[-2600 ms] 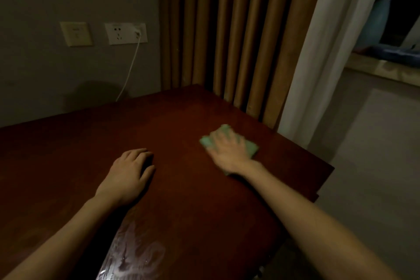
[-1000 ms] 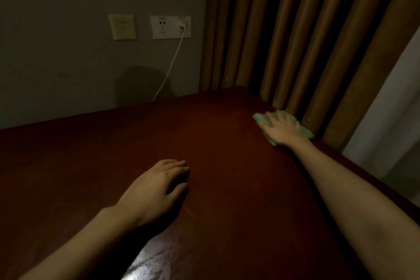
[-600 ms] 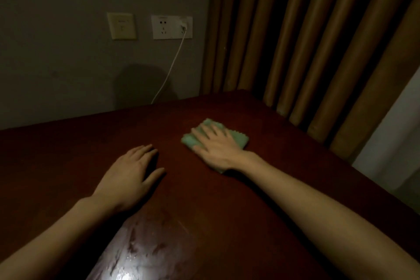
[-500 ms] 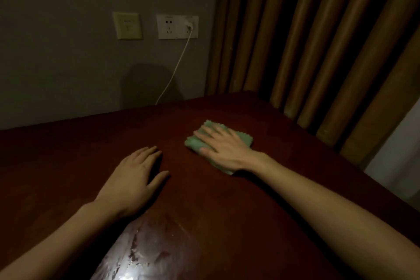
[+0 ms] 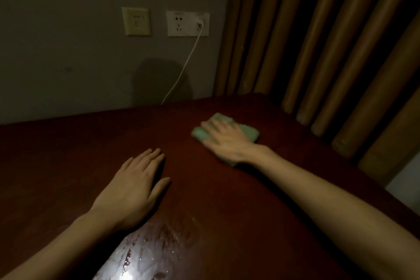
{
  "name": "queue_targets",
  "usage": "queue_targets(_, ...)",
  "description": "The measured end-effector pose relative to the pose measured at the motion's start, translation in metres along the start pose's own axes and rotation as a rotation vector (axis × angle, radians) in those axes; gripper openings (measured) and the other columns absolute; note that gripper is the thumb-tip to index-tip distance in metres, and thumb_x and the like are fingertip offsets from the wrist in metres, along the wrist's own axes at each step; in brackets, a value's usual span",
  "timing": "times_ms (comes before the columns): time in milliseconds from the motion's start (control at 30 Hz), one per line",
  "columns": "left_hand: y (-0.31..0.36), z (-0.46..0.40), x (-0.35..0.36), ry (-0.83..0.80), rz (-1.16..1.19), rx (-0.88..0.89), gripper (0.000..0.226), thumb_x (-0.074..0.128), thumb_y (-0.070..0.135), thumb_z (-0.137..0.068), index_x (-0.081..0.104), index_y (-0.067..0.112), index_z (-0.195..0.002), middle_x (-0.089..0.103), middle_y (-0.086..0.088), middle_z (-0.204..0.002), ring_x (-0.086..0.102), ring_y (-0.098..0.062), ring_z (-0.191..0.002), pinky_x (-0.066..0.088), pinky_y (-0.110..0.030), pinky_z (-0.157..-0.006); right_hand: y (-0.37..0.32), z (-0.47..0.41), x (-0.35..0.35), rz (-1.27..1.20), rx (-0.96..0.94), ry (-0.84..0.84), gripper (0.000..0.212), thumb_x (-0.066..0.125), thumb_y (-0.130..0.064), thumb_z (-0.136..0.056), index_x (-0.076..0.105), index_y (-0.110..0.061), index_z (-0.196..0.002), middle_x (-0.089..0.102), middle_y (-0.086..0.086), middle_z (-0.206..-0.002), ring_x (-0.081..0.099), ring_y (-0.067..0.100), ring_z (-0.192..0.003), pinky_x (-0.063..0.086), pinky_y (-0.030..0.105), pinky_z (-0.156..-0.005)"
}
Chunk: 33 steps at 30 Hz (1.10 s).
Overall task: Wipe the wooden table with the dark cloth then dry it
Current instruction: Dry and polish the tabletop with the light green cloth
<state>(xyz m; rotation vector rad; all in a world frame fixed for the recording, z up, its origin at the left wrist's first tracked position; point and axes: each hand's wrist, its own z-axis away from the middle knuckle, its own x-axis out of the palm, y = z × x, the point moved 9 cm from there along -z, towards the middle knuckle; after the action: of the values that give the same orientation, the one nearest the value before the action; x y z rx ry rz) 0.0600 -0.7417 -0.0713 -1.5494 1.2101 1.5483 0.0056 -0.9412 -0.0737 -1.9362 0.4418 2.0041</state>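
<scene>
A dark red wooden table fills the lower part of the head view. On its far middle lies a folded green cloth, mostly covered by my right hand, which presses flat on it with straight fingers. My left hand rests palm down on the bare wood, left of and nearer than the cloth, fingers straight. A wet, streaked patch shines on the table near the front edge, below my left wrist.
Brown curtains hang along the table's right side, close to its edge. On the grey wall behind are a switch and a socket plate with a white cable running down behind the table.
My right hand slid the cloth from the far right edge by the curtain leftward to the table's middle, and it is now blurred in motion. My left hand stayed flat in place.
</scene>
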Motion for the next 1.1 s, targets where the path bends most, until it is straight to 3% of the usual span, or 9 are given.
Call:
queue_targets(67,0.000,0.000,-0.001,-0.009,0.006,-0.006,0.111,-0.029,0.078,-0.056,0.004,0.026,-0.148,0.000,0.010,-0.156,-0.011,0.005,-0.131,-0.004,-0.023,-0.110,-0.031,0.006,0.006,-0.020,-0.146,-0.052,0.061,0.020,-0.056,-0.096,0.003,-0.031,-0.149,0.001,0.001,-0.158,-0.001,0.020,-0.144,-0.001,0.041,-0.115)
queue_targets(133,0.001,0.001,0.000,-0.019,0.023,-0.004,0.110,-0.028,0.079,-0.057,0.003,0.027,-0.148,-0.001,0.012,-0.156,-0.012,0.005,-0.132,-0.006,-0.022,-0.109,-0.007,-0.002,0.003,-0.022,-0.142,-0.048,0.061,0.021,-0.059,-0.094,0.005,-0.034,-0.149,0.002,-0.002,-0.158,-0.001,0.019,-0.144,0.000,0.044,-0.115)
queue_targets(300,-0.001,0.002,0.001,-0.010,0.031,-0.012,0.094,-0.018,0.075,-0.068,0.003,0.029,-0.148,-0.006,0.019,-0.151,-0.013,0.005,-0.135,-0.006,-0.022,-0.110,0.151,-0.025,-0.003,-0.065,0.441,-0.068,0.071,0.011,-0.074,-0.085,0.008,-0.039,-0.148,0.002,-0.008,-0.158,-0.003,0.026,-0.144,-0.003,0.060,-0.110)
queue_targets(400,-0.002,0.001,0.001,-0.015,0.051,-0.027,0.090,-0.015,0.074,-0.070,0.000,0.031,-0.148,-0.011,0.022,-0.146,-0.015,0.005,-0.135,-0.009,-0.021,-0.109,0.168,-0.037,-0.001,-0.090,0.511,-0.093,0.075,0.008,-0.074,-0.085,0.003,-0.036,-0.149,-0.001,-0.004,-0.158,-0.003,0.027,-0.144,-0.001,0.055,-0.112)
queue_targets(500,-0.002,0.002,0.002,-0.033,0.068,-0.032,0.090,-0.018,0.075,-0.068,-0.004,0.032,-0.147,-0.017,0.022,-0.144,-0.018,0.005,-0.135,-0.010,-0.021,-0.108,0.103,-0.055,-0.009,-0.024,0.285,-0.023,0.064,0.014,-0.062,-0.094,0.007,-0.032,-0.149,0.004,-0.005,-0.158,0.000,0.021,-0.144,0.005,0.046,-0.114)
queue_targets(633,-0.002,0.001,0.001,-0.038,0.053,-0.029,0.100,-0.026,0.078,-0.061,-0.004,0.032,-0.147,-0.017,0.021,-0.144,-0.017,0.005,-0.135,-0.010,-0.021,-0.108,-0.041,-0.032,0.000,-0.011,-0.213,-0.043,0.056,0.021,-0.052,-0.097,0.006,-0.034,-0.149,0.003,-0.006,-0.158,-0.001,0.018,-0.144,0.000,0.041,-0.114)
queue_targets(733,-0.002,0.001,0.002,-0.037,0.026,-0.027,0.101,-0.027,0.077,-0.060,-0.005,0.031,-0.147,-0.017,0.021,-0.144,-0.017,0.004,-0.136,-0.010,-0.021,-0.109,-0.063,-0.032,0.001,-0.058,-0.342,-0.075,0.053,0.024,-0.045,-0.100,0.006,-0.034,-0.149,0.002,-0.007,-0.158,-0.003,0.014,-0.143,-0.003,0.040,-0.114)
queue_targets(900,-0.004,0.002,0.004,-0.044,0.063,-0.048,0.090,-0.018,0.076,-0.068,-0.006,0.034,-0.146,-0.017,0.022,-0.146,-0.019,0.006,-0.135,-0.011,-0.021,-0.109,0.061,-0.089,-0.009,-0.091,0.039,-0.072,0.055,0.023,-0.046,-0.100,0.008,-0.028,-0.150,0.004,-0.003,-0.158,0.002,0.017,-0.144,0.006,0.043,-0.114)
queue_targets(1100,-0.004,0.003,0.004,-0.037,0.060,-0.059,0.082,-0.012,0.072,-0.072,-0.008,0.036,-0.145,-0.017,0.022,-0.147,-0.020,0.007,-0.135,-0.012,-0.020,-0.109,0.174,-0.078,-0.012,-0.083,0.386,-0.012,0.064,0.011,-0.060,-0.094,0.012,-0.027,-0.149,0.012,0.002,-0.156,0.012,0.024,-0.142,0.012,0.050,-0.112)
